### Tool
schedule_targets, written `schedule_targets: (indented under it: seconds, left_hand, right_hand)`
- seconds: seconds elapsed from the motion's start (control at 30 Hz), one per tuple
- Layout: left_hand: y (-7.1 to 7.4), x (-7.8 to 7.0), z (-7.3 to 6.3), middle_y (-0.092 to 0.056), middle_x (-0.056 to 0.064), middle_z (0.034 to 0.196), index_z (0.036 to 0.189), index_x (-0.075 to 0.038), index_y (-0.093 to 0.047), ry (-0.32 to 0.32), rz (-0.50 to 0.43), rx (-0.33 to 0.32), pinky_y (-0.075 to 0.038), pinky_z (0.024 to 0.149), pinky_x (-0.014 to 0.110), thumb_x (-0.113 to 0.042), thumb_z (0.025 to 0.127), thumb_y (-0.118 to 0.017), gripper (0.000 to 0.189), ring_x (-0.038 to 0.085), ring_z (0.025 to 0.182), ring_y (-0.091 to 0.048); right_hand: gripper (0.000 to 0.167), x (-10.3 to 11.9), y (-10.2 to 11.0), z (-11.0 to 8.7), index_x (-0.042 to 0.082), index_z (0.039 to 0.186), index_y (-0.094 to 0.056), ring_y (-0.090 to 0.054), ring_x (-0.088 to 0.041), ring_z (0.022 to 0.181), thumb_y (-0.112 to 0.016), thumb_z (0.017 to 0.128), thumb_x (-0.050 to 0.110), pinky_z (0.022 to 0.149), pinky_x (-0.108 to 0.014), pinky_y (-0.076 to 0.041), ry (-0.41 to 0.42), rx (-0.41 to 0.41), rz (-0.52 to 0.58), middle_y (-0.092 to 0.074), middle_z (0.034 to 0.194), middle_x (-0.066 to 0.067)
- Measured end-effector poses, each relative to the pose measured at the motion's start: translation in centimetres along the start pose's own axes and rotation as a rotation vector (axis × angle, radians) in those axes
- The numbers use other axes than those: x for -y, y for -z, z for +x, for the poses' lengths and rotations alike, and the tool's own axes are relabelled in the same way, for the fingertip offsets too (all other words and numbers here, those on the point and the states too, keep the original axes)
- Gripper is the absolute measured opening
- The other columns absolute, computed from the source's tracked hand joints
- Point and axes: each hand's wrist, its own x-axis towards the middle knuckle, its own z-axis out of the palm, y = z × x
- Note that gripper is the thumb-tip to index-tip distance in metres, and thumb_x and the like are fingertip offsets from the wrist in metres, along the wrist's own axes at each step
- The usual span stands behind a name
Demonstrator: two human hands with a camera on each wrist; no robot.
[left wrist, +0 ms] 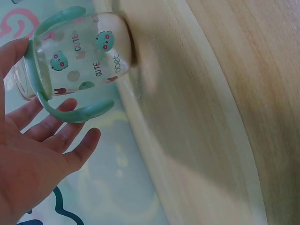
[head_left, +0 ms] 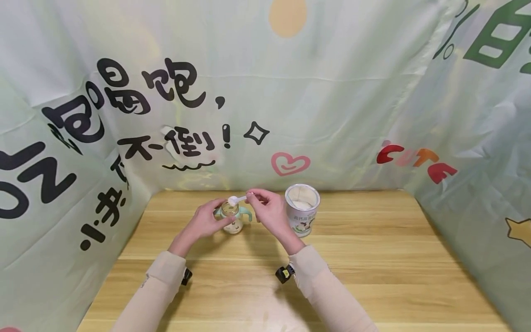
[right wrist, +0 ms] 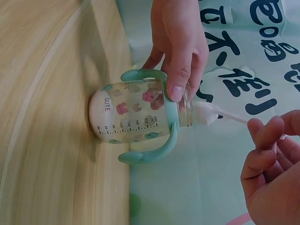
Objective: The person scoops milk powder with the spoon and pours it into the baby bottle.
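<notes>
A clear baby bottle (head_left: 233, 226) with green side handles stands upright on the table, its mouth uncapped. My left hand (head_left: 207, 219) grips it near the neck; the thumb lies on the green collar in the right wrist view. Something pale shows at the bottle's bottom (right wrist: 97, 115). Between thumb and fingers, my right hand (head_left: 269, 212) pinches the thin handle of a white measuring scoop (right wrist: 206, 112). The scoop's bowl, with white powder, is right at the bottle's mouth. To the right of that hand stands an open tin (head_left: 304, 221) with white powder inside.
The wooden table (head_left: 373, 258) ends at a printed cloth backdrop (head_left: 344, 115), which rises behind and on both sides. A small black wrist camera (head_left: 285, 274) sits under the right sleeve, and another (head_left: 186, 276) by the left one.
</notes>
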Motion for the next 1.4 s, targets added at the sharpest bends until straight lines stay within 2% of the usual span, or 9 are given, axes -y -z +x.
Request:
schedule_targets:
  seconds: [0.47,0.77,1.4]
  left_hand:
    - [0.16,-0.05,0.10,-0.067,0.021,0.141,0.147,-0.003,-0.057,0.013,0.011,0.019,-0.049,0.113,0.062,-0.043,0.091,-0.080,0.072,0.044,0.131,-0.062]
    - [0.20,-0.18,0.05,-0.068,0.019,0.140,0.144,-0.005,-0.061,0.031,0.004,0.016,-0.049,0.113,0.061,-0.042,0.091,-0.081,0.068,0.042,0.131,-0.062]
    - [0.18,-0.10,0.06,-0.068,0.020,0.140,0.146,-0.004,-0.060,0.027,-0.004,0.010,-0.048,0.113,0.061,-0.043,0.091,-0.081,0.070,0.043,0.132,-0.062]
  right_hand:
    - [0.020,-0.07,0.07,-0.14,0.014,0.114,-0.081,-0.051,-0.008,0.042,-0.068,0.101,0.022,0.041,-0.021,-0.039,-0.012,0.030,-0.043,-0.081,0.094,-0.010]
    - [0.020,-0.15,0.07,-0.32,0.014,0.114,-0.081,-0.051,-0.007,0.042,-0.070,0.100,0.021,0.040,-0.021,-0.037,-0.015,0.051,-0.057,-0.079,0.098,-0.021]
    - [0.020,-0.22,0.14,-0.38,0.018,0.114,-0.082,-0.053,-0.008,0.043,-0.069,0.099,0.023,0.040,-0.021,-0.037,-0.001,0.063,-0.106,-0.081,0.097,-0.015]
